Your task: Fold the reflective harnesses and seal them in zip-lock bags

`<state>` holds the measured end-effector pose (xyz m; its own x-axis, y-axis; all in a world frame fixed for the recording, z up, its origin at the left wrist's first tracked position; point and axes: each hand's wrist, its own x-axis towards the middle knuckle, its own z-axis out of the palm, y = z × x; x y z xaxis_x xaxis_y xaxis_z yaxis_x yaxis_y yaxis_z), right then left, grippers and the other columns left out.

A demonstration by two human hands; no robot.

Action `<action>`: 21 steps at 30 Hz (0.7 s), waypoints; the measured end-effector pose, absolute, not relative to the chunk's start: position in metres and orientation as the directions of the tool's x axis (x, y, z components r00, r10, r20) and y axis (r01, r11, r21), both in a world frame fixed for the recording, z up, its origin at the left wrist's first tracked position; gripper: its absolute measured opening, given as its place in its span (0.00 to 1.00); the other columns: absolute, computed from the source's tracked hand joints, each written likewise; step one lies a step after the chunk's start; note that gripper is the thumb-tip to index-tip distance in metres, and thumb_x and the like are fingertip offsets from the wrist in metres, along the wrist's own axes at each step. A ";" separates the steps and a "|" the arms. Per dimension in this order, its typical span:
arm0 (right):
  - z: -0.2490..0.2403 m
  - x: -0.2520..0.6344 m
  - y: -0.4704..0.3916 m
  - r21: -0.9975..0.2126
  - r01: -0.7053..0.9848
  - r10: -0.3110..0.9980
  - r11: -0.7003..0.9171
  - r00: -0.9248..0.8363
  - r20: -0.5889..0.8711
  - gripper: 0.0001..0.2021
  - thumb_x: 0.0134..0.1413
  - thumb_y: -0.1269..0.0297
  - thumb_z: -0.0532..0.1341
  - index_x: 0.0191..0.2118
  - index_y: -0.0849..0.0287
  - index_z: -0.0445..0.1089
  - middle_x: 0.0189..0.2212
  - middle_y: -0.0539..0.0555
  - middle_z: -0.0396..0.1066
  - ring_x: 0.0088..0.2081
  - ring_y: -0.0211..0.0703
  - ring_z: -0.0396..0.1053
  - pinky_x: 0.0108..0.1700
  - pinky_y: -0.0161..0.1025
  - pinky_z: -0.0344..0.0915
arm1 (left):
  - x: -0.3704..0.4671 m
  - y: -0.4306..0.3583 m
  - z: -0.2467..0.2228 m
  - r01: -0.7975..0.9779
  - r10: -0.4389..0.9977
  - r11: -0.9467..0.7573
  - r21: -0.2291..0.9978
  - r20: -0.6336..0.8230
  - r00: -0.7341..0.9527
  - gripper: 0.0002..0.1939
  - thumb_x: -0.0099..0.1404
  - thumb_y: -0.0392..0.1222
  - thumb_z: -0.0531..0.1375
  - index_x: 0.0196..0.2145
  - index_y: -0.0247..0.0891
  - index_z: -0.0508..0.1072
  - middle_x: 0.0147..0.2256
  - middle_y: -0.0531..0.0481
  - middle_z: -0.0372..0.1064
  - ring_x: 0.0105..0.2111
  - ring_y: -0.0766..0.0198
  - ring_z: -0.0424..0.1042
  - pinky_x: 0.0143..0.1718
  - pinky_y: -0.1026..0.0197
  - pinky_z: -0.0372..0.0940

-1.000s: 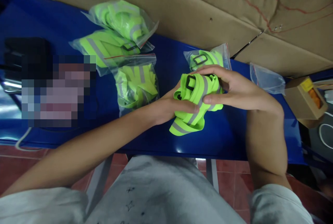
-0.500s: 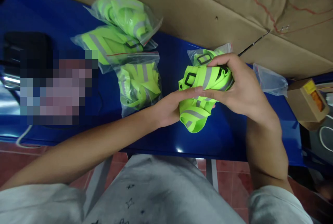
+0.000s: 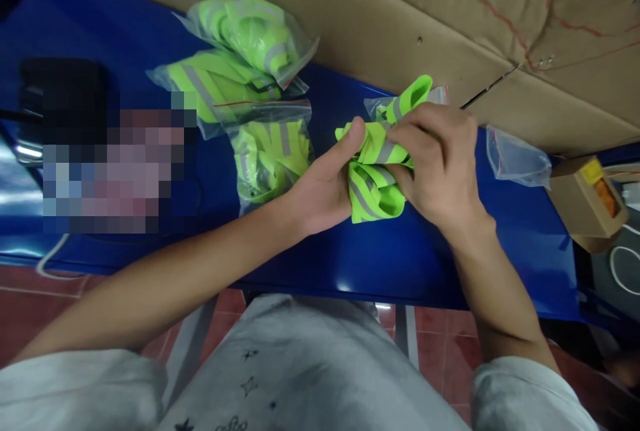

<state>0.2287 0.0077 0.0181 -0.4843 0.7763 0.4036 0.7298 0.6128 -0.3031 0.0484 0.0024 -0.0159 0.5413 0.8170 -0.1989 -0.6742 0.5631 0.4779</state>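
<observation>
A bundle of neon yellow-green reflective strap (image 3: 376,192) with grey stripes is held between both my hands above the blue table. My left hand (image 3: 327,187) grips its left side, thumb raised along the top edge. Bent fingers of my right hand (image 3: 440,157) pinch the right side of the folds. One loop of strap sticks up beyond my right hand. Behind it lies a clear zip bag (image 3: 373,107), partly hidden by the bundle and my hand. The black buckle seen before is hidden.
Several bagged neon straps (image 3: 273,151) lie on the blue table (image 3: 320,261) to the left. A clear plastic bag (image 3: 517,157) and a small cardboard box (image 3: 587,201) are at the right. Brown cardboard (image 3: 380,24) stands along the back. A black case (image 3: 63,91) sits far left.
My right hand has gone from spreading over the bundle to pinching its folds. A strap loop now sticks up at the back, the lower loop is tucked higher, and my left thumb has lifted.
</observation>
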 end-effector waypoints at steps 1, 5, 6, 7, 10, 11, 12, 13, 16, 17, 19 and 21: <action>0.019 0.227 0.007 -0.319 0.728 0.783 0.606 -0.476 0.401 0.14 0.72 0.59 0.58 0.59 0.40 0.71 0.60 0.50 0.73 0.66 0.53 0.68 0.72 0.58 0.61 | 0.047 0.004 -0.015 -0.681 0.818 0.558 0.474 -0.178 0.547 0.14 0.67 0.52 0.68 0.42 0.38 0.78 0.37 0.49 0.77 0.45 0.52 0.80 0.45 0.53 0.76; 0.037 0.231 0.002 -0.415 0.644 0.763 0.642 -0.589 0.265 0.19 0.68 0.61 0.61 0.62 0.41 0.70 0.70 0.51 0.63 0.71 0.54 0.62 0.74 0.58 0.61 | 0.045 0.014 -0.020 -0.734 0.864 0.497 0.462 -0.186 0.468 0.06 0.67 0.42 0.66 0.37 0.37 0.77 0.34 0.53 0.75 0.35 0.63 0.78 0.38 0.62 0.72; 0.042 0.233 0.000 -0.445 0.607 0.735 0.658 -0.645 0.209 0.21 0.66 0.61 0.63 0.63 0.40 0.70 0.71 0.49 0.62 0.72 0.54 0.61 0.75 0.58 0.61 | 0.045 0.016 -0.022 -0.741 0.873 0.484 0.464 -0.206 0.441 0.04 0.66 0.39 0.65 0.35 0.36 0.76 0.31 0.54 0.74 0.31 0.66 0.75 0.35 0.64 0.70; 0.046 0.236 0.000 -0.490 0.573 0.717 0.657 -0.676 0.172 0.22 0.65 0.61 0.65 0.63 0.39 0.70 0.69 0.48 0.64 0.71 0.54 0.63 0.73 0.58 0.63 | 0.045 0.017 -0.024 -0.741 0.875 0.483 0.467 -0.220 0.432 0.02 0.65 0.36 0.64 0.34 0.36 0.75 0.30 0.55 0.73 0.29 0.69 0.73 0.34 0.66 0.69; 0.048 0.241 0.003 -0.697 0.468 0.801 0.544 -0.537 0.265 0.15 0.69 0.60 0.62 0.59 0.40 0.72 0.52 0.48 0.78 0.52 0.47 0.79 0.57 0.51 0.77 | 0.047 0.016 -0.024 -0.713 0.858 0.512 0.479 -0.240 0.455 0.07 0.59 0.30 0.64 0.36 0.36 0.75 0.31 0.56 0.73 0.31 0.69 0.73 0.38 0.64 0.70; 0.044 0.242 0.006 -0.747 0.429 0.846 0.507 -0.413 0.337 0.12 0.71 0.60 0.61 0.56 0.42 0.74 0.45 0.48 0.79 0.44 0.44 0.80 0.51 0.47 0.78 | 0.047 0.013 -0.022 -0.702 0.850 0.524 0.483 -0.240 0.469 0.11 0.56 0.29 0.65 0.38 0.37 0.74 0.32 0.56 0.74 0.32 0.67 0.74 0.40 0.63 0.71; 0.039 0.242 0.009 -0.775 0.395 0.869 0.493 -0.277 0.411 0.09 0.71 0.59 0.61 0.52 0.43 0.75 0.41 0.48 0.78 0.40 0.42 0.79 0.48 0.44 0.78 | 0.047 0.011 -0.019 -0.693 0.844 0.531 0.487 -0.235 0.482 0.14 0.54 0.29 0.66 0.39 0.38 0.74 0.33 0.56 0.74 0.33 0.66 0.75 0.40 0.62 0.71; 0.034 0.243 0.013 -0.787 0.377 0.872 0.488 -0.166 0.461 0.07 0.71 0.58 0.62 0.50 0.44 0.76 0.41 0.48 0.77 0.40 0.41 0.78 0.48 0.43 0.77 | 0.047 0.008 -0.017 -0.684 0.839 0.536 0.495 -0.225 0.495 0.18 0.52 0.28 0.67 0.40 0.39 0.74 0.33 0.57 0.75 0.33 0.66 0.75 0.39 0.61 0.71; 0.019 0.247 0.024 -0.837 0.385 0.921 0.389 -0.158 0.355 0.17 0.62 0.52 0.70 0.55 0.40 0.74 0.54 0.49 0.75 0.54 0.46 0.76 0.59 0.46 0.74 | 0.045 0.003 -0.010 -0.658 0.839 0.521 0.544 -0.184 0.512 0.26 0.48 0.27 0.70 0.45 0.42 0.72 0.35 0.59 0.76 0.33 0.66 0.76 0.37 0.62 0.70; 0.016 0.249 0.026 -0.872 0.384 0.945 0.304 -0.241 0.223 0.23 0.58 0.51 0.72 0.58 0.39 0.72 0.59 0.48 0.73 0.59 0.48 0.74 0.63 0.48 0.72 | 0.043 0.002 -0.009 -0.647 0.843 0.508 0.568 -0.175 0.509 0.29 0.47 0.27 0.70 0.46 0.43 0.72 0.35 0.59 0.76 0.33 0.66 0.76 0.37 0.62 0.69; 0.013 0.250 0.028 -0.925 0.367 0.923 0.098 -0.381 -0.053 0.32 0.53 0.51 0.75 0.63 0.38 0.69 0.63 0.48 0.71 0.64 0.52 0.71 0.68 0.53 0.69 | 0.041 0.002 -0.010 -0.628 0.855 0.475 0.616 -0.154 0.495 0.32 0.46 0.26 0.71 0.48 0.45 0.71 0.36 0.60 0.75 0.34 0.66 0.77 0.37 0.63 0.68; 0.013 0.248 0.028 -0.947 0.315 0.881 -0.063 -0.427 -0.201 0.35 0.50 0.53 0.76 0.64 0.40 0.70 0.64 0.49 0.72 0.66 0.55 0.70 0.69 0.57 0.68 | 0.041 0.002 -0.013 -0.620 0.868 0.434 0.653 -0.120 0.481 0.34 0.45 0.25 0.71 0.48 0.46 0.71 0.38 0.60 0.75 0.35 0.66 0.76 0.37 0.64 0.68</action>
